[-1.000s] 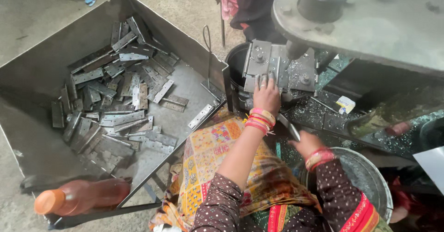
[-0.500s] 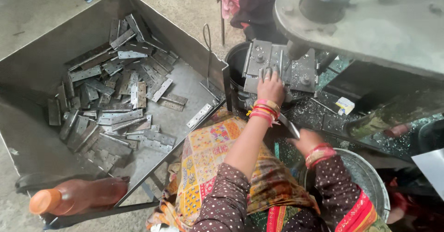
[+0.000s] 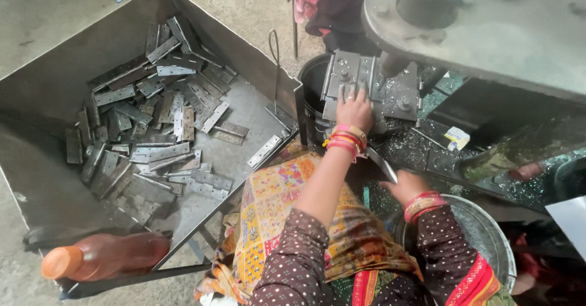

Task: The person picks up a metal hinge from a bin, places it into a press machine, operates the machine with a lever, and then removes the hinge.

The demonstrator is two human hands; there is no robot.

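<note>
Pressing spread fingers of the left hand (image 3: 354, 108) on a hinge plate (image 3: 349, 77) under the press, right hand (image 3: 406, 187) gripping a lever (image 3: 381, 164); many hinges (image 3: 152, 129) fill the bin far left.

Grey metal fixture plate (image 3: 372, 83) with 2 bolts lies flat under the press, strewn with shavings.

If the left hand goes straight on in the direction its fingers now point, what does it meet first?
The left hand lies flat on the metal fixture plate, fingers pointing away from the person. Sliding on, it would probably first meet the raised bolt on that plate; depth is unclear.
</note>
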